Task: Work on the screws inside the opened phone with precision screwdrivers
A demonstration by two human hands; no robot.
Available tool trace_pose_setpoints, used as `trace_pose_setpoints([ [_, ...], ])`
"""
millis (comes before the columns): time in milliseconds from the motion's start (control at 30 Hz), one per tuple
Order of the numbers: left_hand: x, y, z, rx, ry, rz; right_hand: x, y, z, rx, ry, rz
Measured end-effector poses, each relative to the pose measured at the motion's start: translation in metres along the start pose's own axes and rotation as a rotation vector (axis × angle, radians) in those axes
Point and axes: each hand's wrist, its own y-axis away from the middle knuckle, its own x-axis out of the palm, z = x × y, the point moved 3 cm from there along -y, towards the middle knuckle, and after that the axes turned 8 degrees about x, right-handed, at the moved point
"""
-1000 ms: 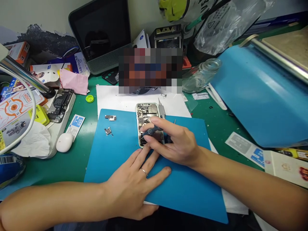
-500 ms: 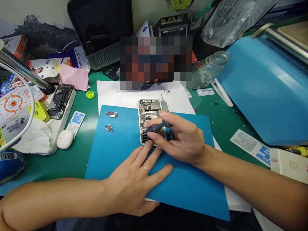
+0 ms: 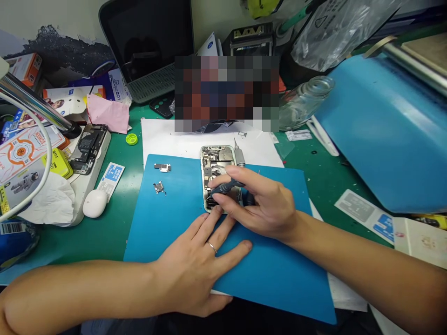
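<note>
An opened phone (image 3: 208, 170), its inner parts exposed, lies on the blue mat (image 3: 167, 223). My left hand (image 3: 200, 249) rests open on the mat, fingers spread, with fingertips against the phone's near edge. Between thumb and fingers, my right hand (image 3: 265, 200) grips a dark slim tool (image 3: 226, 187) whose narrow tip points down at the phone's lower left part. Whether it is a pair of tweezers I cannot tell. My right hand covers the phone's lower right side. A grey-handled pointed tool (image 3: 239, 153) lies by the phone's upper right corner.
Two small phone parts, a metal-plated piece (image 3: 162, 167) and a camera-like module (image 3: 159, 187), lie left on the mat. Beyond are white paper (image 3: 164, 135), a glass jar (image 3: 303, 104) and a monitor (image 3: 146, 42). Another opened phone (image 3: 89, 149) and a white earbud case (image 3: 95, 203) stand left.
The view has shifted slightly. Both hands keep nearly the same place and grip, and the tool still points into the phone's lower left part.
</note>
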Motion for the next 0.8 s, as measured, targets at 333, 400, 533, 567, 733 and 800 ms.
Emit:
trace_pose_setpoints([
  [333, -0.0007, 0.0009, 0.0003, -0.003, -0.008, 0.007, -0.0012, -0.0053, 0.0031, -0.088, 0.028, 0.014],
  [400, -0.0004, 0.0007, 0.0001, -0.003, -0.008, 0.009, -0.0014, -0.0054, 0.003, -0.097, 0.026, 0.021],
  [533, -0.0003, 0.0004, 0.0003, -0.008, -0.006, 0.016, -0.0014, -0.0052, 0.0028, -0.101, 0.022, 0.031],
  [567, -0.0006, 0.0004, 0.0004, -0.009, -0.004, 0.02, -0.0014, -0.0054, 0.0029, -0.102, 0.019, 0.036],
  [733, -0.0019, 0.0, 0.0004, -0.012, 0.0, 0.03, -0.0019, -0.0061, 0.0033, -0.11, -0.011, 0.053],
  [800, -0.002, -0.0004, 0.0002, -0.013, 0.0, 0.027, -0.0025, -0.0062, 0.0035, -0.114, -0.02, 0.051],
])
